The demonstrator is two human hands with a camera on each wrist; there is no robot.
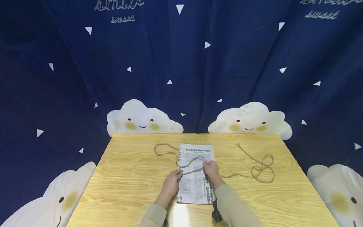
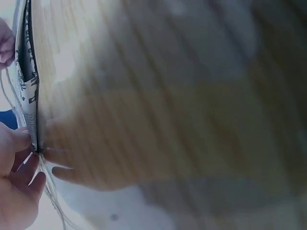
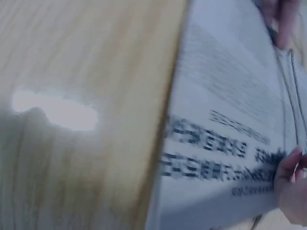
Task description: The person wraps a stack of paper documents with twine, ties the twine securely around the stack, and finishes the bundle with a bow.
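A folded newspaper (image 1: 190, 190) lies on the wooden table, with a thin jute rope (image 1: 193, 171) crossing its middle. At the paper's left edge my left hand (image 1: 170, 183) pinches the rope against the edge; in the left wrist view the thumb is on top and the fingers (image 2: 36, 184) lie close by the side. My right hand (image 1: 211, 170) grips the rope over the paper's right side, its fingertips partly hidden. Between the hands one strand runs fairly straight, while another curves loosely above it. The right wrist view shows both strands near the right hand (image 3: 293, 189).
One loop of the rope (image 1: 167, 154) spreads left of the newspaper, and a tangled length (image 1: 263, 181) lies to the right with its end toward the back. Behind the table (image 1: 127, 170) hangs a dark blue curtain (image 1: 184, 63) with cloud prints.
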